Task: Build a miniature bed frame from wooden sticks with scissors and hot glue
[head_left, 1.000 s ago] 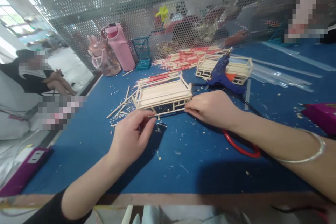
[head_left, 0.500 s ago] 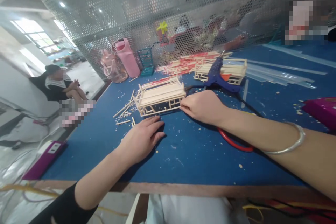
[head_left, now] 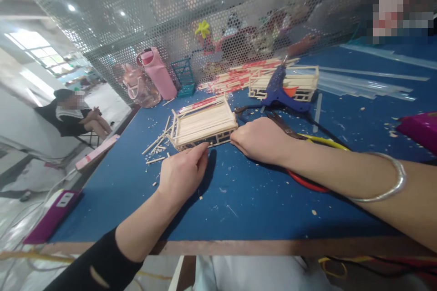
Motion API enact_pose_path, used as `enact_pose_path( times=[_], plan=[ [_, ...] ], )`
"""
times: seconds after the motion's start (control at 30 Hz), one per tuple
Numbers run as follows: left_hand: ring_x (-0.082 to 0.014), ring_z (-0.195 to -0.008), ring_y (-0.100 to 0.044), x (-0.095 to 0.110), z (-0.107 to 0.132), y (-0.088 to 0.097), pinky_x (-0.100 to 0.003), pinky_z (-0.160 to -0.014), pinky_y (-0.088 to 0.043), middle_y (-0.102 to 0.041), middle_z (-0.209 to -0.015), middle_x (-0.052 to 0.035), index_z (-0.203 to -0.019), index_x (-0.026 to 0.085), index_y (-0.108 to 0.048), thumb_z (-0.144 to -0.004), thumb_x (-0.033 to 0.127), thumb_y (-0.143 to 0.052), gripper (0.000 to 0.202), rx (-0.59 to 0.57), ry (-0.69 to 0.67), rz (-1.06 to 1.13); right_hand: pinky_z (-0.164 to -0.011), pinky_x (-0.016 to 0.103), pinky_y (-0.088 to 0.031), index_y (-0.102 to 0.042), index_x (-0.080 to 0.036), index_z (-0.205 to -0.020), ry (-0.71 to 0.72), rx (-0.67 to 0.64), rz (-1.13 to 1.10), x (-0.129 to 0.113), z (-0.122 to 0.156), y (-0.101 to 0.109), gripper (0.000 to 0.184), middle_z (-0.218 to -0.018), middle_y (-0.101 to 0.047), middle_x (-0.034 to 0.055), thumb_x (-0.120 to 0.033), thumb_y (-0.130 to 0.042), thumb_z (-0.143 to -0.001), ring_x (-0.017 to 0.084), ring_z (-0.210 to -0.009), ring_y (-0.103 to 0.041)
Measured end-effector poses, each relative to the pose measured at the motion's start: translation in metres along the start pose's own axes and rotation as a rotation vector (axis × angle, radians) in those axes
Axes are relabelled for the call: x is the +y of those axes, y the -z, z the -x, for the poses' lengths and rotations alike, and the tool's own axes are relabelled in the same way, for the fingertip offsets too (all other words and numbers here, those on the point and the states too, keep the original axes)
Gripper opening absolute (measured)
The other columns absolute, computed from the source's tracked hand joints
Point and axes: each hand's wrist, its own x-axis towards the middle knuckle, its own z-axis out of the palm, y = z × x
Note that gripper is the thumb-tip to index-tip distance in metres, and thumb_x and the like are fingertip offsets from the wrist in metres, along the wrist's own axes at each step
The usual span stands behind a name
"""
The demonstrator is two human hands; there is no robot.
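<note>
A miniature bed frame [head_left: 206, 122] made of thin wooden sticks stands on the blue table, its slatted top facing up. My right hand [head_left: 257, 140] pinches its front right corner with closed fingers. At the front side my left hand [head_left: 184, 166] has its fingers drawn together on the lower rail, and they hide part of that side. Just behind my right hand lies a blue hot glue gun [head_left: 278, 91]. Pliers with red and yellow handles [head_left: 324, 141] lie partly under my right forearm.
A second stick model [head_left: 307, 82] stands behind the glue gun. Bundled sticks [head_left: 235, 77] and clear glue sticks [head_left: 365, 82] lie at the back. A pink bottle [head_left: 160, 72] stands by the perforated metal panel [head_left: 164, 22]. Stick scraps [head_left: 159, 143] lie left. A person [head_left: 80, 111] sits beyond.
My left hand has moved forward from the tabletop onto the bed frame's front side, and its spread fingers have closed. My right hand stays at the corner. The view has shifted slightly.
</note>
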Motion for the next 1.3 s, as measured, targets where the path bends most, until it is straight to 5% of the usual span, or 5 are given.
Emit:
enact_pose_path(
  times=[0.27,1.3],
  plan=[
    [-0.0159,-0.065,-0.061,-0.002,0.004,-0.004,-0.027,-0.062,-0.053,-0.062,-0.08,-0.0074,-0.119,0.015,-0.062,-0.086,0.018,-0.041,0.039,-0.015,-0.114,0.056,-0.049,0.029,-0.031,-0.07,-0.014,-0.077,0.032,-0.047,0.003,0.0,-0.001,0.005,0.023,-0.075,-0.073,0.0111,-0.007,-0.048,-0.078,0.022,-0.068,-0.066],
    [-0.0202,-0.075,-0.062,0.002,-0.007,-0.006,-0.031,-0.07,-0.054,-0.06,-0.086,-0.0085,-0.127,0.016,-0.057,-0.083,0.015,-0.041,0.047,-0.202,-0.016,-0.073,-0.052,0.029,-0.036,-0.071,-0.012,-0.08,0.005,-0.072,-0.016,0.0,-0.003,0.006,0.024,-0.076,-0.073,0.0134,-0.009,-0.047,-0.081,0.023,-0.072,-0.067]
  ],
)
